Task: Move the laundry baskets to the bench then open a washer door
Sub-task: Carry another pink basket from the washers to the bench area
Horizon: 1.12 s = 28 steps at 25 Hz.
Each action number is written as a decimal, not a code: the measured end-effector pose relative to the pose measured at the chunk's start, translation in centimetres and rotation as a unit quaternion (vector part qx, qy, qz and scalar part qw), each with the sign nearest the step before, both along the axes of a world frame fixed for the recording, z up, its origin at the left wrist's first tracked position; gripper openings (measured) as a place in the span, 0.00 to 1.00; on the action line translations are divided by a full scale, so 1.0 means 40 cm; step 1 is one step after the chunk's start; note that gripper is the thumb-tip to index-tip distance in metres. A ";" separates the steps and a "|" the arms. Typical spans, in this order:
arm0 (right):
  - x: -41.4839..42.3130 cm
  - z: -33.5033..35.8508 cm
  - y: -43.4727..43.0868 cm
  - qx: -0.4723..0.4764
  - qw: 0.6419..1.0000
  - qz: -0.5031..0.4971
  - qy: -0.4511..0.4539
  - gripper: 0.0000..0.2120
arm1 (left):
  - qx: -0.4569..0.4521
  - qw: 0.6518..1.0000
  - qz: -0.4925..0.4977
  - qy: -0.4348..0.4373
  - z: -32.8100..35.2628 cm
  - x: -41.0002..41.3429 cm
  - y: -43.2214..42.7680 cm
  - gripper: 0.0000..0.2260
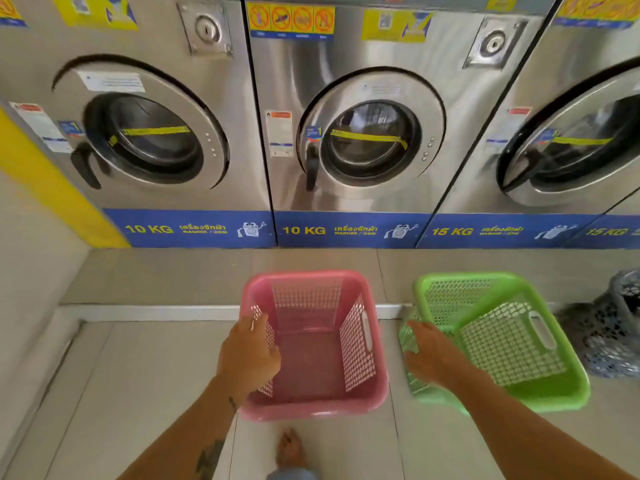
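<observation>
An empty pink laundry basket (325, 362) sits on the tiled floor in front of me. My left hand (251, 355) grips its left rim, fingers curled over the edge. To the right an empty green basket (540, 386) is tilted, and my right hand (431, 355) holds its left rim. Behind them stands a row of steel front-load washers. The left 10 KG washer door (145, 133) and the middle 10 KG door (374, 140) look shut, each with a black handle on its left side. The 15 KG door (571, 147) at right also appears shut.
A raised tiled step with a white edge (149, 311) runs along the washers' base. A dark patterned bag (613, 327) lies at the far right beside the green basket. My bare foot (291, 448) is on the floor below the pink basket. A yellow wall strip (45, 181) is at left.
</observation>
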State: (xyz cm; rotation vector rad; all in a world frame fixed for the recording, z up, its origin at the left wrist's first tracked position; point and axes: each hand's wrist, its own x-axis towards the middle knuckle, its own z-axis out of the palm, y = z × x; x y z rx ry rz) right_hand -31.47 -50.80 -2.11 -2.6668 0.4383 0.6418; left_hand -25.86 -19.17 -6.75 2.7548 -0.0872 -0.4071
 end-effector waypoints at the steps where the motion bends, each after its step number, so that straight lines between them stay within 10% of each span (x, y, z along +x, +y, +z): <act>1: 0.033 -0.043 -0.001 0.001 1.000 -0.010 0.011 0.31 | 0.014 1.000 -0.014 -0.008 -0.040 0.036 0.009 0.33; 15: 0.267 -0.747 0.021 -0.067 0.996 0.033 -0.055 0.45 | 0.095 0.995 -0.005 -0.014 -0.675 0.209 0.112 0.48; 28: 0.342 -0.277 0.047 -0.033 0.973 0.183 -0.135 0.38 | 0.045 0.990 0.128 -0.049 -0.201 0.031 0.149 0.44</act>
